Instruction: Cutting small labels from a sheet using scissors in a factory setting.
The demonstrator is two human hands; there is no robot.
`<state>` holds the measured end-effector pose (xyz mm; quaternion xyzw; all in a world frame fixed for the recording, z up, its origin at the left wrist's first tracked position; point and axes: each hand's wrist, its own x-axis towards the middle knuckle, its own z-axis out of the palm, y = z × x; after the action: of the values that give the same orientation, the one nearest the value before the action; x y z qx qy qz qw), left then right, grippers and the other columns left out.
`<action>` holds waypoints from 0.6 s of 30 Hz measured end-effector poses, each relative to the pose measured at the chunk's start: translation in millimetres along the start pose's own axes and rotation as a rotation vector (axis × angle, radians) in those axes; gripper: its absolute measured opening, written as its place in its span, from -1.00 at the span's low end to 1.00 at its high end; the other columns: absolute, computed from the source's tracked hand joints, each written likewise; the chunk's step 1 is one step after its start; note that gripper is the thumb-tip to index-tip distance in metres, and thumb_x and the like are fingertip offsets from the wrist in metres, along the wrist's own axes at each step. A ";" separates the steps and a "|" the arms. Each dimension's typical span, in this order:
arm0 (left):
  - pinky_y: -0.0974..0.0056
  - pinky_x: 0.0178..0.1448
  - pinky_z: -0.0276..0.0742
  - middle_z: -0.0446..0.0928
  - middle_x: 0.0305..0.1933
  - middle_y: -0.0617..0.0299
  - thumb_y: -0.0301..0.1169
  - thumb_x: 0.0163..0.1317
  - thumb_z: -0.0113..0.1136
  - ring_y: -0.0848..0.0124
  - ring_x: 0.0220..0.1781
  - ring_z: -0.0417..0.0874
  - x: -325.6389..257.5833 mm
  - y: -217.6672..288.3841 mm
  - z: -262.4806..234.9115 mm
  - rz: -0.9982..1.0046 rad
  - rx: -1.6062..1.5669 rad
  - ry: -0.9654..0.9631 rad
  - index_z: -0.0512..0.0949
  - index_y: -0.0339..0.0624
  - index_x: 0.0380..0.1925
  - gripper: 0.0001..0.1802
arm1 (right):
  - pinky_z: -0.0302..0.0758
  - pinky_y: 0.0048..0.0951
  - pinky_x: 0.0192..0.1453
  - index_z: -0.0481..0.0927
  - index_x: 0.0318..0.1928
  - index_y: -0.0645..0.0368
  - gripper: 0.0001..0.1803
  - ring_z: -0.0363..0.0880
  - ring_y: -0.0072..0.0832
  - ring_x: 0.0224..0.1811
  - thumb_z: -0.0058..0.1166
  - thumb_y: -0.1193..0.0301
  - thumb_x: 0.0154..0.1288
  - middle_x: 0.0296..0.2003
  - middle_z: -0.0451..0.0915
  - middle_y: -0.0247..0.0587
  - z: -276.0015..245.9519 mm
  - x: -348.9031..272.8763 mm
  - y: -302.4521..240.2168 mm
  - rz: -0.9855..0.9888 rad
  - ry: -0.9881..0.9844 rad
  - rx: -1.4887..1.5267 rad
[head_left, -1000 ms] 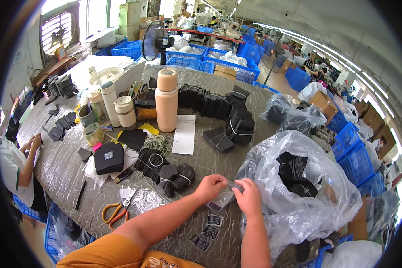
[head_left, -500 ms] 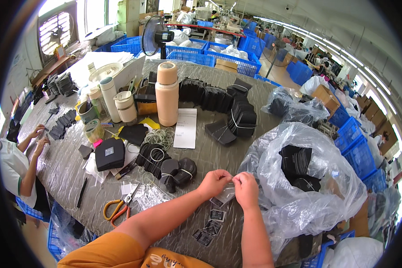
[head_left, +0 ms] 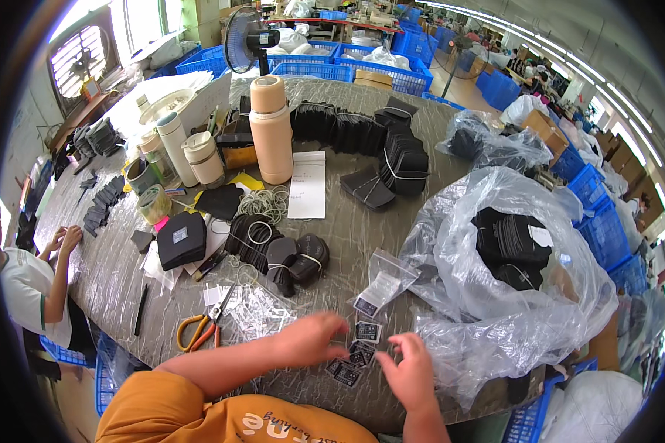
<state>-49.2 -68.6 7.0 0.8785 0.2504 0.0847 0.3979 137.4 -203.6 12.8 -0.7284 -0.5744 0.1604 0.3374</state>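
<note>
A small clear plastic bag (head_left: 380,288) holding a stack of black-and-white labels lies on the table in front of me. Several loose black labels (head_left: 368,332) trail from it toward me. My left hand (head_left: 314,341), slightly blurred, hovers beside these labels on their left, fingers apart and holding nothing. On their right, my right hand (head_left: 408,369) is open and empty, thumb and fingers spread. Scissors (head_left: 210,321) with orange and yellow handles lie left of my left hand, against a pile of small white tags (head_left: 257,314).
A big clear plastic bag (head_left: 451,273) with stacked black pieces fills the right side. Rubber-banded black bundles (head_left: 299,258), a peach bottle (head_left: 272,140) and a paper sheet (head_left: 307,184) stand or lie farther back. A person's hands (head_left: 66,240) work at the far left.
Both hands have let go of the small clear bag, which now lies on the table. They have moved apart and back toward me, over the loose labels. The whole view has shifted slightly.
</note>
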 end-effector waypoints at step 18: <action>0.13 -0.10 0.50 0.50 -0.23 0.12 -0.27 -0.03 0.28 0.11 -0.13 0.56 -35.5 4.8 51.2 -0.076 0.280 -0.074 0.49 -0.12 -0.20 -0.63 | 0.41 -0.22 -0.14 0.52 -0.25 0.15 -0.64 0.47 -0.15 -0.21 0.31 0.31 -0.08 -0.30 0.45 -0.15 54.5 -25.2 -0.2 0.144 0.083 -0.129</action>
<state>-60.1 -122.9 -21.9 0.9179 0.2778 0.0017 0.2833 96.2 -210.7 -30.3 -0.7940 -0.5152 0.1166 0.3011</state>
